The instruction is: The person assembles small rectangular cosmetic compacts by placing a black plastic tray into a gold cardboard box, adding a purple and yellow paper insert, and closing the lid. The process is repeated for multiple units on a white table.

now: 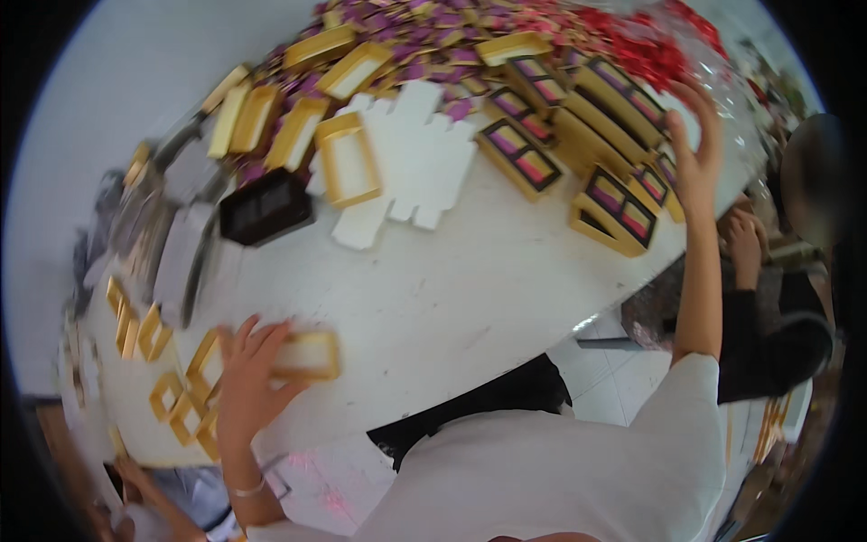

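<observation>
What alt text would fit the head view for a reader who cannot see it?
A person's left hand rests on a gold box frame at the near edge of a white table, while the right hand reaches toward red wrapped sweets. Gold boxes, purple sweets and flat white cardboard cover the far side.

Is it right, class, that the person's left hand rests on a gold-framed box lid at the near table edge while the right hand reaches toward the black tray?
Not quite. In the head view the left hand does rest on the gold-framed box lid, but the right hand reaches toward the red wrapped sweets at the far side, not the black tray.
</observation>
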`<action>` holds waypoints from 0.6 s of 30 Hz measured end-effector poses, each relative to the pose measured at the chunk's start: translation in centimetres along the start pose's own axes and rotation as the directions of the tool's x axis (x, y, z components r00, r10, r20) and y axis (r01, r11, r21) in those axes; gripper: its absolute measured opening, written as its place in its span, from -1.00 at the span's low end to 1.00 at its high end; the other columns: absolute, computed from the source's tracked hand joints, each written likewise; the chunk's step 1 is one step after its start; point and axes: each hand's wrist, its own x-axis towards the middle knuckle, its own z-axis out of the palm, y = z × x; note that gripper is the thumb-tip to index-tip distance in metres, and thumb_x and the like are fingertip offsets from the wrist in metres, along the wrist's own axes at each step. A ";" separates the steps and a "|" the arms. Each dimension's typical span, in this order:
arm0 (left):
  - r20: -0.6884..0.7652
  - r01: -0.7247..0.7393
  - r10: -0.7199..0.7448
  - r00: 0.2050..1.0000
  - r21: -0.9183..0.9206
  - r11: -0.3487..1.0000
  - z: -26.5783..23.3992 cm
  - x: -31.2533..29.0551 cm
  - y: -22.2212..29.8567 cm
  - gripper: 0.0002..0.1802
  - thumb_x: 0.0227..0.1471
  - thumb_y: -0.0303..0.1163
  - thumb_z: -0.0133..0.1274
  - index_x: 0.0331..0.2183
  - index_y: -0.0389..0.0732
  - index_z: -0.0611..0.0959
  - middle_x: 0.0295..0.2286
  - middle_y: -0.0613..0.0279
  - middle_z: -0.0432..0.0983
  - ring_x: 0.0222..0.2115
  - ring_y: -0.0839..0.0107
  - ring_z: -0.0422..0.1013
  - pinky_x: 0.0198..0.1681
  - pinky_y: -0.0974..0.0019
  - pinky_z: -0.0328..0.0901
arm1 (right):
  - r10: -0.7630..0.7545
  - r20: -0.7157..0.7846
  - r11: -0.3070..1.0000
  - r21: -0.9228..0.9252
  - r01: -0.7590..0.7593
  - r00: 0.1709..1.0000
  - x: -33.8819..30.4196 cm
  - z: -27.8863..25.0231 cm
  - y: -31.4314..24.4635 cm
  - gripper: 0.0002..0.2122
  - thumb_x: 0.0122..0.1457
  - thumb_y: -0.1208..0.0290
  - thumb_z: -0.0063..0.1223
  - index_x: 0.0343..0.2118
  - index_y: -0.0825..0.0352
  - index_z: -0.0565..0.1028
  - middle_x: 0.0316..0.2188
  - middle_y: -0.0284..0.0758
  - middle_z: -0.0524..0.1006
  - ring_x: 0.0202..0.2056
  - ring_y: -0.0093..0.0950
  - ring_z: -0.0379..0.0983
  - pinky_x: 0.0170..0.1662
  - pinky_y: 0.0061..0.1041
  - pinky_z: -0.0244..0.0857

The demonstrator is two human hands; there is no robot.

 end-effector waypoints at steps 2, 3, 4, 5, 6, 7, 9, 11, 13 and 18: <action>-0.028 -0.079 0.077 0.997 -0.057 0.995 0.4 2.1 0.9 -0.12 -0.44 -0.24 0.37 0.03 -0.16 0.42 -0.06 0.18 0.36 0.01 0.12 0.23 0.21 -0.16 -0.15 | -0.125 0.024 0.988 0.098 0.122 0.992 0.4 1.3 -4.0 -0.69 0.08 0.34 0.12 -0.14 0.38 0.48 -0.05 -0.15 0.41 0.01 -0.24 0.32 0.06 -0.33 0.18; -0.039 -0.094 0.091 0.995 -0.112 0.989 0.9 2.9 2.2 -0.15 -0.40 -0.20 0.35 0.02 -0.16 0.43 -0.10 0.19 0.38 -0.04 0.15 0.27 0.20 -0.15 -0.13 | -0.148 0.114 0.972 0.200 0.123 0.983 0.0 2.6 -6.2 -0.71 0.05 0.42 0.15 -0.15 0.37 0.48 -0.06 -0.16 0.42 -0.02 -0.23 0.34 0.05 -0.33 0.19; -0.084 -0.119 0.107 0.991 -0.156 0.981 1.8 3.9 3.4 -0.15 -0.36 -0.14 0.33 0.03 -0.16 0.42 -0.11 0.18 0.38 -0.04 0.18 0.27 0.20 -0.14 -0.11 | -0.182 0.213 0.970 0.198 0.140 0.960 -0.1 4.2 -9.4 -0.73 -0.01 0.48 0.19 -0.20 0.36 0.49 -0.09 -0.16 0.43 -0.04 -0.23 0.36 0.01 -0.35 0.23; -0.132 -0.150 0.125 0.983 -0.199 0.969 2.7 4.8 4.7 -0.15 -0.32 -0.07 0.31 0.04 -0.15 0.41 -0.12 0.16 0.38 -0.04 0.20 0.27 0.19 -0.13 -0.09 | -0.201 0.324 0.952 0.289 0.105 0.924 -0.4 5.9 -11.6 -0.76 -0.04 0.51 0.21 -0.27 0.36 0.50 -0.13 -0.17 0.44 -0.08 -0.23 0.37 -0.04 -0.37 0.27; -0.150 -0.176 0.147 0.978 -0.197 0.964 3.1 5.8 6.1 -0.13 -0.31 -0.02 0.30 0.05 -0.15 0.39 -0.11 0.16 0.38 -0.03 0.20 0.26 0.18 -0.11 -0.08 | -0.281 0.400 0.921 0.366 0.129 0.872 -1.2 8.1 -12.3 -0.77 -0.04 0.56 0.18 -0.26 0.35 0.49 -0.08 -0.21 0.42 -0.03 -0.23 0.34 0.01 -0.38 0.22; -0.172 -0.205 0.173 0.970 -0.190 0.960 3.2 6.6 7.0 -0.11 -0.29 0.03 0.28 0.07 -0.15 0.37 -0.11 0.15 0.38 -0.02 0.20 0.24 0.17 -0.10 -0.06 | -0.356 0.381 0.895 0.400 0.194 0.853 -1.5 10.3 -13.1 -0.80 -0.03 0.53 0.20 -0.30 0.36 0.49 -0.09 -0.21 0.42 -0.06 -0.22 0.36 -0.03 -0.37 0.25; -0.265 -0.275 0.220 0.939 -0.191 0.942 2.3 7.2 7.8 -0.08 -0.33 0.02 0.30 0.08 -0.14 0.36 -0.11 0.14 0.39 -0.04 0.17 0.25 0.17 -0.07 -0.05 | -0.363 0.410 0.906 0.366 0.213 0.837 -1.5 13.0 -13.8 -0.81 0.00 0.51 0.17 -0.29 0.36 0.49 -0.12 -0.21 0.42 -0.11 -0.22 0.38 -0.08 -0.35 0.28; -0.308 -0.310 0.242 0.920 -0.195 0.930 1.5 7.3 7.1 -0.05 -0.35 0.00 0.32 0.09 -0.14 0.34 -0.12 0.14 0.39 -0.05 0.15 0.24 0.12 0.02 0.02 | -0.311 0.445 0.914 0.384 0.135 0.840 -1.0 14.7 -13.8 -0.82 0.03 0.48 0.15 -0.28 0.35 0.49 -0.16 -0.21 0.44 -0.15 -0.24 0.40 -0.12 -0.36 0.30; -0.219 -0.262 0.193 0.956 -0.349 0.900 2.4 7.0 5.2 -0.10 -0.35 -0.04 0.33 0.05 -0.15 0.38 -0.13 0.15 0.41 -0.07 0.15 0.25 0.08 0.08 0.07 | -0.242 0.481 0.891 0.455 -0.004 0.842 0.1 16.8 -13.4 -0.83 0.06 0.43 0.12 -0.29 0.33 0.50 -0.22 -0.22 0.46 -0.19 -0.25 0.41 -0.16 -0.36 0.31; -0.280 -0.322 0.206 0.938 -0.477 0.818 4.3 7.8 3.8 -0.28 -0.33 -0.12 0.34 -0.09 -0.18 0.48 -0.19 0.18 0.44 -0.15 0.18 0.29 -0.02 0.18 0.14 | -0.172 0.567 0.891 0.438 -0.119 0.806 2.5 20.6 -15.0 -0.83 0.11 0.45 0.05 -0.24 0.39 0.48 -0.23 -0.22 0.47 -0.18 -0.29 0.40 -0.15 -0.41 0.30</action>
